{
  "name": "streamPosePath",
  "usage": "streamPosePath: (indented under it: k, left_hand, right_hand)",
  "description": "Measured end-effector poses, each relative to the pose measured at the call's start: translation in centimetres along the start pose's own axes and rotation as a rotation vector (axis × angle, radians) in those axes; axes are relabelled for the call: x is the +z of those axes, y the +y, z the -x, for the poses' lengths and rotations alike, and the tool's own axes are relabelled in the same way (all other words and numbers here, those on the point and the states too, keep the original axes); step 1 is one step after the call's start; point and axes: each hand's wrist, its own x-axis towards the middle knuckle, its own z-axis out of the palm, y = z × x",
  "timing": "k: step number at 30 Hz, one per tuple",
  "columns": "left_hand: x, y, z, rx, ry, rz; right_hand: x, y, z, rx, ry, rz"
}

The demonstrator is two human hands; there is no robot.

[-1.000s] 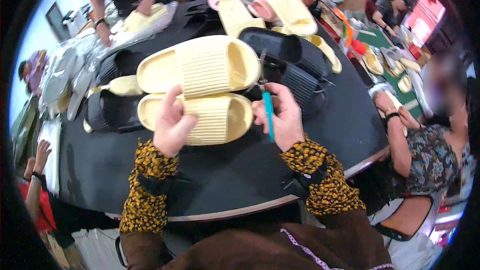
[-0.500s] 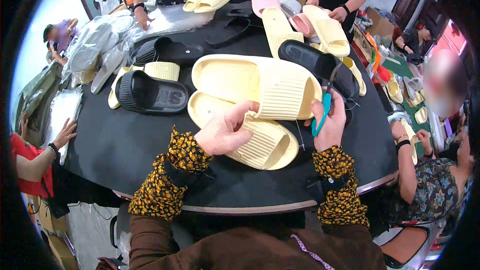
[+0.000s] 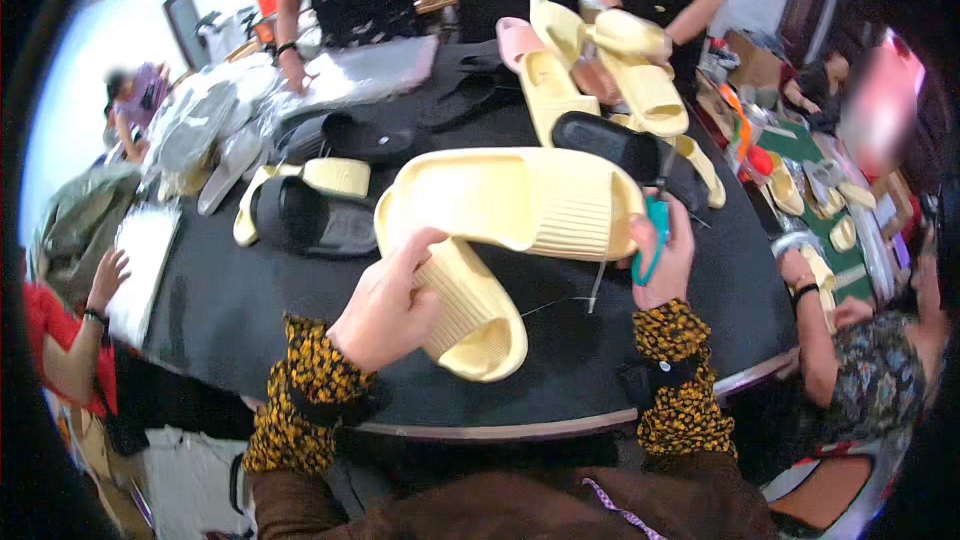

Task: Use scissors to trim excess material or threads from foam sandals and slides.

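Observation:
Two pale yellow slippers are in front of me. The upper slipper (image 3: 465,200) lies crosswise, its ribbed strap toward the right. The lower slipper (image 3: 470,315) sticks out beneath it at an angle, toe toward me. My left hand (image 3: 385,305) is closed at the lower slipper's edge, its index finger reaching to the upper one; its fingertips are partly hidden. By the upper slipper's toe, my right hand (image 3: 665,255) is closed round teal-handled scissors (image 3: 652,237), their dark blades pointing away from me. A thin thread with a small white end (image 3: 594,292) hangs below the strap.
Black slippers (image 3: 315,215) lie at the left, with a yellow one behind. More yellow slippers (image 3: 645,95) are piled at the far right before a standing person. Clear plastic bags (image 3: 370,65) and bagged slippers cover the far left. Co-workers' hands (image 3: 107,280) are at both sides.
My left hand has moved left and nearer, and the lower slipper has swung round with its toe toward me. The scissors stay in my right hand. Across the table, a co-worker's hand has lifted.

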Motion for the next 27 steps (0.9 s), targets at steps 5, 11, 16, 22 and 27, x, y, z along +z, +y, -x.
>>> streamPosePath:
  k: [5,11,16,22,27]
  left_hand:
    - [1.5,-1.7,0.9,-0.126,0.035,0.205]
    - [2.0,-0.5,0.4,-0.359,-0.023,0.603]
    - [3.2,-1.9,0.3,-0.395,-0.157,0.699]
    - [4.5,-1.8,-1.6,-0.475,-0.248,0.809]
    - [4.9,-1.0,-2.1,-0.508,-0.114,0.847]
  right_hand:
    - [0.8,1.3,0.7,0.129,-0.078,-0.026]
    - [0.7,1.0,1.4,0.190,-0.140,-0.073]
    - [1.1,1.7,1.9,0.012,-0.205,-0.021]
    - [1.0,1.9,1.8,-0.031,-0.165,0.022]
    - [1.4,1.2,1.9,-0.080,-0.161,0.004]
